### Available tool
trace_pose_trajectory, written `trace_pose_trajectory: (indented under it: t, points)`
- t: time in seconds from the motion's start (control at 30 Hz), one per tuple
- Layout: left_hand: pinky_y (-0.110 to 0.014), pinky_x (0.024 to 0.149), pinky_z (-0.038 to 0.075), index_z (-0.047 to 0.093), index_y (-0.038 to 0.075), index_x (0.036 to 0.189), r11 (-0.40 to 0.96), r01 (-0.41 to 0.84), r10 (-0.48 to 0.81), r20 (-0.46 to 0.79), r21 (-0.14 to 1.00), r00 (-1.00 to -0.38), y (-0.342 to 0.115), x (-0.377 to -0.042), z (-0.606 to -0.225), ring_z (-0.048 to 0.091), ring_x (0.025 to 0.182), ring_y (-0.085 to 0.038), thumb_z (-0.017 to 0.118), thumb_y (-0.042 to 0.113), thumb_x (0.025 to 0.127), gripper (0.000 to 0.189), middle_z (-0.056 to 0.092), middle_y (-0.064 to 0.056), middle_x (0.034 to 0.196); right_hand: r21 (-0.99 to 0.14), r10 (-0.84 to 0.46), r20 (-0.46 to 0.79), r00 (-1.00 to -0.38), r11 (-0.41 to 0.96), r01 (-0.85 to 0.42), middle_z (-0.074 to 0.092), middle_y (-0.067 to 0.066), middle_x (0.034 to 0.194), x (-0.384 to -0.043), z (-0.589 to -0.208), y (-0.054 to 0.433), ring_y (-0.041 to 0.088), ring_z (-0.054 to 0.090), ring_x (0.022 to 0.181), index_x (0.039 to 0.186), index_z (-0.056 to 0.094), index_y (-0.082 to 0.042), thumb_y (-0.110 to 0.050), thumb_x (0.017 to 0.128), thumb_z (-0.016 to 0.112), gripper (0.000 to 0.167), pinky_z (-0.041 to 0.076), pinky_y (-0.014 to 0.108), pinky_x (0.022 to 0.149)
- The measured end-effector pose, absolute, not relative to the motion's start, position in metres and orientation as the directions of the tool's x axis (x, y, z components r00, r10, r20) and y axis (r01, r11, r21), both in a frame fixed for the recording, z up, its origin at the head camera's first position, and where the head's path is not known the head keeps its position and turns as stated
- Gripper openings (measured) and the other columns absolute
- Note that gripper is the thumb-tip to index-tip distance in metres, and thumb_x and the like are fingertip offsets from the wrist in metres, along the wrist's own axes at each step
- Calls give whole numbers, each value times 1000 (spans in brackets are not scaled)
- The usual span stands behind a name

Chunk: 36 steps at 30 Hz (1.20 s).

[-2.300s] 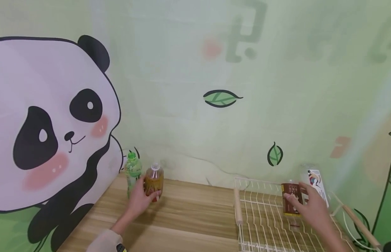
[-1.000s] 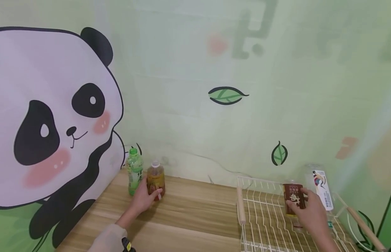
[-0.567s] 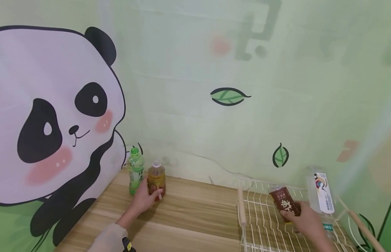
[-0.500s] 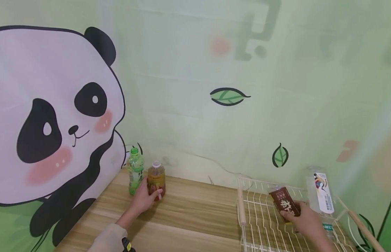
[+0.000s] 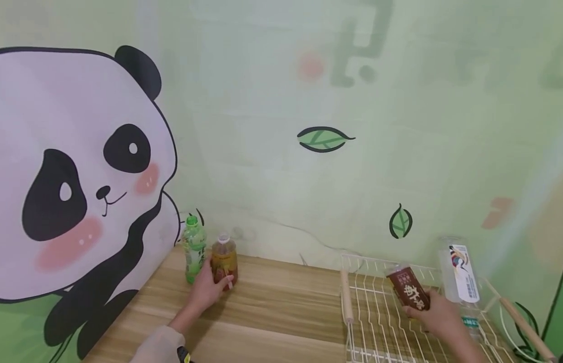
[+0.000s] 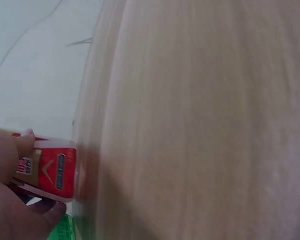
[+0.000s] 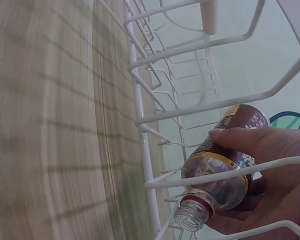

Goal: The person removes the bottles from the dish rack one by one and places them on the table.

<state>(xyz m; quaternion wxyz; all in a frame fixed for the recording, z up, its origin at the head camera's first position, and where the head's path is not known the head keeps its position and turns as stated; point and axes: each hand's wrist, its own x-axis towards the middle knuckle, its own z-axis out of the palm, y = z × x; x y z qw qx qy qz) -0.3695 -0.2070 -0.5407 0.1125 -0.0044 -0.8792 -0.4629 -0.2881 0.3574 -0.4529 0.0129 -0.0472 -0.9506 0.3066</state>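
Note:
My left hand (image 5: 206, 291) grips an amber drink bottle (image 5: 225, 259) standing upright on the table; its red lower label (image 6: 52, 170) shows in the left wrist view. Just left of it stands a green plastic bottle (image 5: 193, 247). At the right, my right hand (image 5: 438, 313) holds a clear bottle with a dark brown label (image 5: 408, 288), tilted and neck down over the white wire rack (image 5: 370, 291). In the right wrist view its bare threaded neck (image 7: 192, 212) sits among the wires; thumb and fingers wrap the label. Whether the neck touches a wire I cannot tell.
Another clear bottle with a white label (image 5: 464, 275) leans inverted in the rack's back right. Wooden handles (image 5: 347, 296) line the rack's sides. A wood-grain table (image 5: 281, 302) stretches between the hands, against a wall (image 5: 263, 176) with printed panda and leaves.
The brown-label bottle has gone from nearly vertical to tilted, its base leaning left, as my right hand sank slightly. My left hand keeps its hold on the amber bottle.

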Motion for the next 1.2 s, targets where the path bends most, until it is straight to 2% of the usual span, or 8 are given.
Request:
trace_pose_trajectory:
  t: [0.2, 0.33, 0.5, 0.6, 0.73, 0.87, 1.03, 1.2]
  points:
    - [-67, 119, 34, 23, -7, 159, 563, 125, -118, 229, 817, -966, -202, -365, -525, 42, 144, -52, 79, 21, 98, 88, 40, -35, 156, -586, 92, 4, -996, 807, 73, 68, 25, 100, -287, -455, 358, 24, 66, 71, 137, 45, 19, -40, 90, 84, 86, 59, 39, 59]
    - [-65, 121, 33, 21, -9, 160, 546, 151, -114, 252, 824, -961, -200, -365, -510, 39, 147, -51, 80, 20, 97, 90, 37, -35, 158, -609, 107, 2, -994, 789, 84, 69, 22, 97, -286, -456, 361, 24, 67, 70, 131, 48, 19, -46, 87, 86, 87, 59, 39, 59]
    - [-64, 123, 29, 12, -10, 163, 561, 183, -95, 282, 808, -955, -201, -364, -493, 32, 150, -51, 78, 23, 99, 97, 28, -37, 162, -622, 114, -3, -993, 778, 91, 68, 29, 103, -287, -453, 364, 25, 67, 74, 134, 45, 20, -55, 88, 83, 96, 60, 40, 61]
    - [-64, 122, 31, 12, -11, 162, 585, 198, -82, 300, 787, -950, -202, -360, -482, 34, 149, -52, 78, 26, 99, 99, 29, -38, 160, -592, 109, 33, -993, 803, 69, 66, 34, 109, -288, -446, 364, 27, 67, 78, 136, 44, 21, -56, 89, 81, 97, 59, 41, 62]
    - [-66, 120, 33, 11, -11, 163, 638, 193, -53, 292, 746, -955, -198, -353, -468, 34, 148, -52, 77, 32, 99, 101, 27, -38, 161, -534, 104, 104, -989, 845, 33, 63, 40, 118, -286, -433, 360, 36, 68, 89, 137, 46, 20, -55, 91, 79, 95, 59, 47, 69]
    - [-67, 119, 35, 7, -10, 164, 686, 188, -22, 278, 703, -960, -191, -345, -453, 33, 149, -53, 75, 38, 100, 105, 21, -37, 165, -514, 96, 166, -981, 858, -3, 62, 41, 124, -281, -423, 353, 41, 68, 98, 139, 47, 18, -57, 91, 79, 95, 59, 50, 73]
    - [-64, 119, 36, 5, -10, 164, 742, 236, 23, 329, 628, -944, -180, -340, -435, 33, 150, -52, 75, 38, 100, 106, 18, -36, 166, -519, 74, 237, -969, 853, -62, 64, 37, 127, -275, -413, 342, 37, 69, 97, 145, 46, 13, -57, 90, 81, 96, 58, 45, 71]
    - [-58, 122, 34, 10, -11, 164, 782, 331, 71, 452, 529, -889, -159, -333, -413, 27, 154, -48, 82, 32, 96, 108, 20, -34, 167, -509, 31, 331, -943, 847, -151, 64, 34, 128, -270, -400, 326, 34, 67, 96, 145, 48, 10, -55, 88, 84, 94, 56, 40, 70]
